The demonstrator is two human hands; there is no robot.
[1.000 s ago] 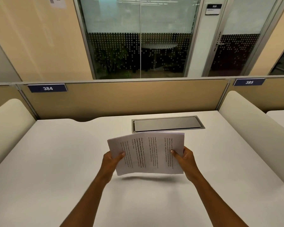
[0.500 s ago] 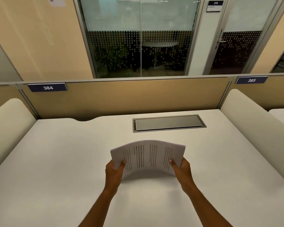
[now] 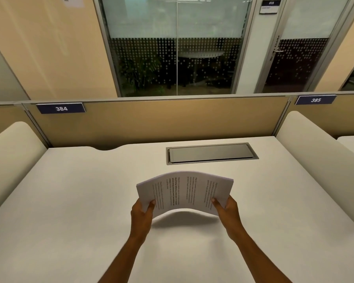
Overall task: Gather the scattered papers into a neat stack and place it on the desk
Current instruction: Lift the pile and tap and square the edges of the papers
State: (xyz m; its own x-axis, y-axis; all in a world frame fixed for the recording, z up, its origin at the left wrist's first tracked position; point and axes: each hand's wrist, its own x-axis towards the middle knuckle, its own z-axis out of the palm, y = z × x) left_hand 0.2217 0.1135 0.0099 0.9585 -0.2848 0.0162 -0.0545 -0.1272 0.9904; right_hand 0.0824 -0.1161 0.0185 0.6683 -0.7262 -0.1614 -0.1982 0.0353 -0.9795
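Note:
A stack of printed white papers (image 3: 185, 192) is held over the middle of the white desk (image 3: 70, 201). It bows upward in an arch, and its near edge hangs above its own shadow. My left hand (image 3: 141, 216) grips the stack's near left corner, thumb on top. My right hand (image 3: 226, 211) grips the near right corner the same way. The sheets' edges look nearly aligned. No loose papers show elsewhere on the desk.
A grey metal cable hatch (image 3: 212, 153) is set flush in the desk behind the papers. Cream side dividers rise at the left (image 3: 10, 156) and right (image 3: 315, 156). A tan back panel (image 3: 161, 121) with label 384 closes the far edge.
The papers went from a loosely fanned, flat hold to a squared stack bowed upward. Both hands moved slightly closer together and lower toward the desk.

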